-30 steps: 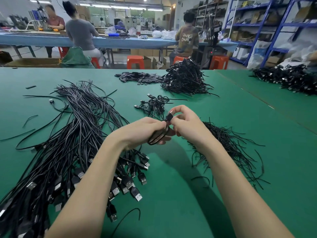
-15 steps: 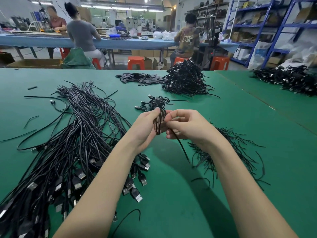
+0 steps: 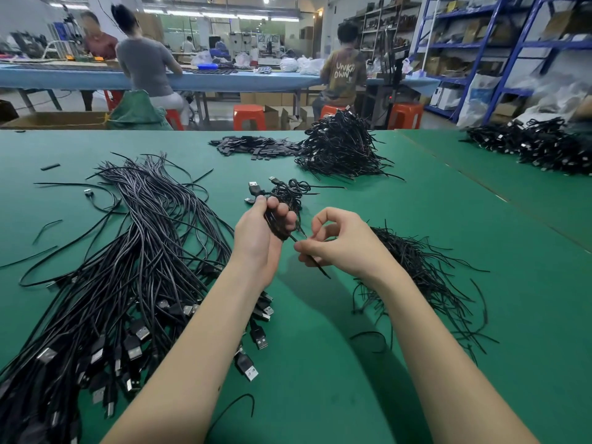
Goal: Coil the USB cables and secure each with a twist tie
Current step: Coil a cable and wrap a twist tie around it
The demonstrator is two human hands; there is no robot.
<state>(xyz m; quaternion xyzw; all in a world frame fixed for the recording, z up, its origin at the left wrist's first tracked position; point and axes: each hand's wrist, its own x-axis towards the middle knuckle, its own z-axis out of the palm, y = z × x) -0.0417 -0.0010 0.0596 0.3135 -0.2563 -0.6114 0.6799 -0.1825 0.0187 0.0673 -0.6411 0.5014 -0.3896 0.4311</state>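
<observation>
Factory workshop, cable piles [image 3: 339,149] on green benches [image 3: 416,219], storage shelving [image 3: 499,43]

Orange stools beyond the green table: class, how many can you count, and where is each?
4 in view: stool one under the grey-shirted worker, stool two standing free, stool three under the brown-shirted worker, stool four near the blue shelving. An orange shape further left may be another.

Coiled cable held over the green table [image 3: 368,363]

The left hand [image 3: 256,238] grips a coiled cable [image 3: 278,224], plug at 12 o'clock; the right hand [image 3: 342,245] pinches a twist tie [image 3: 315,265]. Loose cables [image 3: 128,267] lie at 9 o'clock.
</observation>
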